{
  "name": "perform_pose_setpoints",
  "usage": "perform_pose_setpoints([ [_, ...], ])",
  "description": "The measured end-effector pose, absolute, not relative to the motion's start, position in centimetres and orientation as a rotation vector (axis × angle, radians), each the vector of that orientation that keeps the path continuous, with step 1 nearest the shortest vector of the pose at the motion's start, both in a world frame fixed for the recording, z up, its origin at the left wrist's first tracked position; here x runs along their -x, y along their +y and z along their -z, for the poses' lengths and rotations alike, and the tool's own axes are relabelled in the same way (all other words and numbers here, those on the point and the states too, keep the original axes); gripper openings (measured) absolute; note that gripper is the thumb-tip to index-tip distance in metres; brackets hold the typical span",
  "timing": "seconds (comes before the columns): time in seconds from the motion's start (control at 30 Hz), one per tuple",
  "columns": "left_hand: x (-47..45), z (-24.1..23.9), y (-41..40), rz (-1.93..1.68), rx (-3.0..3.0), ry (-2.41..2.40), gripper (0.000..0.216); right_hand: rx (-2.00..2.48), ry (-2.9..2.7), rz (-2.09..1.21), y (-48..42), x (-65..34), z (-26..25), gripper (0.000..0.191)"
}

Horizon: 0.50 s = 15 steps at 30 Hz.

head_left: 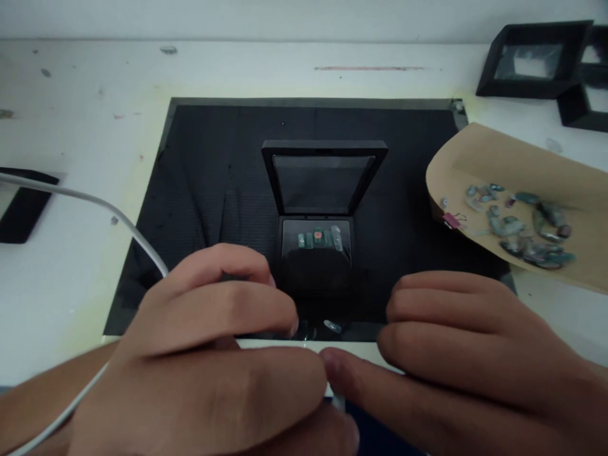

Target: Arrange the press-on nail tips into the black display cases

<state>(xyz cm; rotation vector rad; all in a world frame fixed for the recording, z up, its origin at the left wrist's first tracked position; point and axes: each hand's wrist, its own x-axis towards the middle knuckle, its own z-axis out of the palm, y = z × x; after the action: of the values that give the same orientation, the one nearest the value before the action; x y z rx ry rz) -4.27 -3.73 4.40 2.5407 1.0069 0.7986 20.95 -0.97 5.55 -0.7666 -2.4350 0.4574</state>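
Observation:
My left hand (223,361) is closed in a pinch at the front edge of the black mat (228,139). A small pale piece (338,401), mostly hidden, shows by its thumb; its kind is unclear. My right hand (465,361) has curled fingers, its index fingertip touching the left index fingertip and its thumb out of sight. Beyond them stands an opened black display box (325,147) with a clear window in its raised lid. A row of green press-on nails (319,238), one with a pinkish ornament, lies inside. One loose pale nail (333,327) rests between the hands.
At the right, a brown paper tray (517,152) holds several green nails (536,253), and a pink binder clip (451,220) lies in it. Black frames (532,60) stand at the back right. A white cable (95,199) crosses by my left arm; another black frame (23,212) lies left.

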Motion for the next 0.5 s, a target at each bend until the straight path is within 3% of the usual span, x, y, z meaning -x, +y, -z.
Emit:
perform_pose_setpoints([
  [0.23,3.7,-4.5,-1.9,-0.907,-2.615,0.863,0.019,0.661,-2.500,-0.462,-0.1,-21.7,-5.1,0.041],
  [0.5,2.6,-4.3,-0.4,-0.927,-2.672,0.849,0.017,0.686,-2.462,-0.302,1.0,-22.6,-2.7,0.023],
])
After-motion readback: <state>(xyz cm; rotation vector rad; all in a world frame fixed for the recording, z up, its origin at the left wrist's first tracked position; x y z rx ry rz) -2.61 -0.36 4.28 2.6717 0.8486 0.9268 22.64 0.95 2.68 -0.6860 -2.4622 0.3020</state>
